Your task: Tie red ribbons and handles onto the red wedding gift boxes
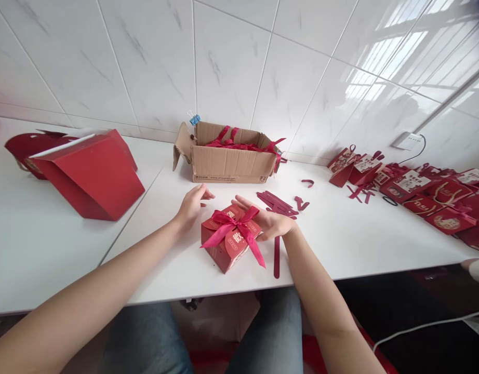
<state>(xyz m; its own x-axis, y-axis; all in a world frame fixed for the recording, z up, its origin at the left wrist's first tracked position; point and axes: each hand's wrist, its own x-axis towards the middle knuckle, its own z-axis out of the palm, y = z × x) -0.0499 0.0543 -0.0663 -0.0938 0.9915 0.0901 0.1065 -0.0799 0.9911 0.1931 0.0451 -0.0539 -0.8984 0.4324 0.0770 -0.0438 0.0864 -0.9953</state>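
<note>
Tying bow (235,224) on box (234,244) looks done to me; left hand (193,206), right hand (271,222) spread, right contact unclear; next: gentle grip.

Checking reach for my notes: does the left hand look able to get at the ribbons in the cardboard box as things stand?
Probably yes: the left hand looks empty, and the open cardboard box stands just beyond it, ribbons showing above its front wall, which the hand must clear.

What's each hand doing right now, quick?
Left hand: open, fingers loosely bent, holding nothing, beside the gift box.
Right hand: open, at the gift box's far right side, not gripped around it.
</note>
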